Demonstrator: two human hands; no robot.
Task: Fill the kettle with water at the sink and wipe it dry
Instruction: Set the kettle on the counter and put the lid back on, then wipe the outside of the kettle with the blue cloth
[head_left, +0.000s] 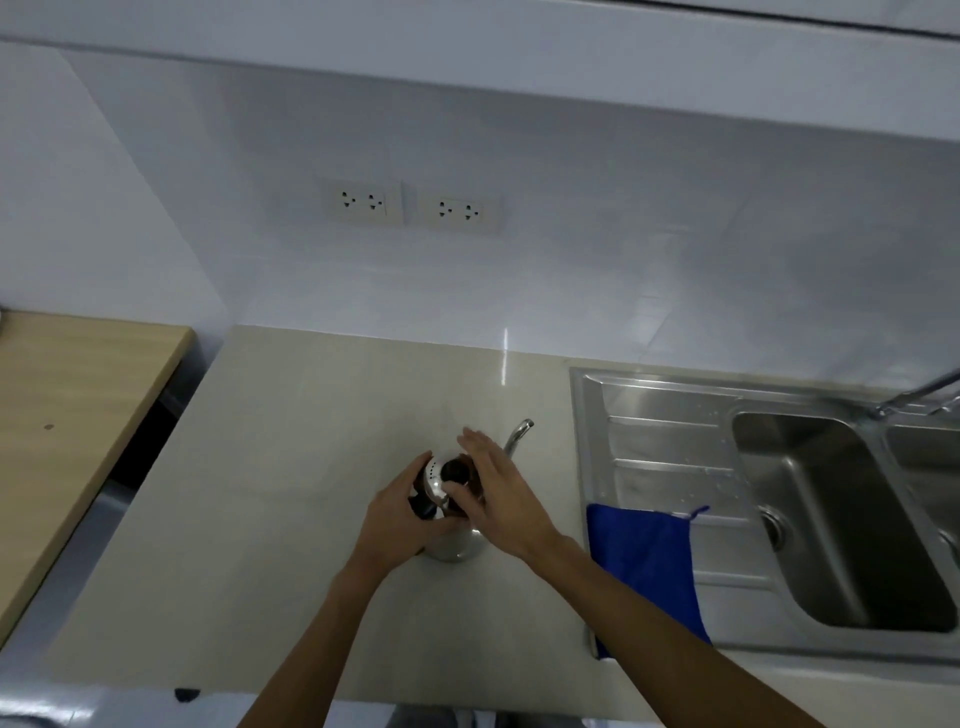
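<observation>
A shiny steel kettle (454, 545) with a thin curved spout (518, 434) and a dark lid knob (455, 470) stands on the beige counter (291, 467), left of the sink. My left hand (402, 519) wraps the kettle's left side by its dark handle. My right hand (496, 491) rests over the lid from the right, thumb by the knob, fingers stretched toward the spout. A blue cloth (647, 571) lies on the sink's drainboard edge, right of my right wrist. The steel sink basin (831, 519) sits farther right, with a tap (919, 392) above its back rim.
A wooden table top (67, 415) stands at the left, with a dark gap between it and the counter. Two double wall sockets (413, 205) sit on the white tiled wall behind. A second basin (930, 457) shows at the far right edge.
</observation>
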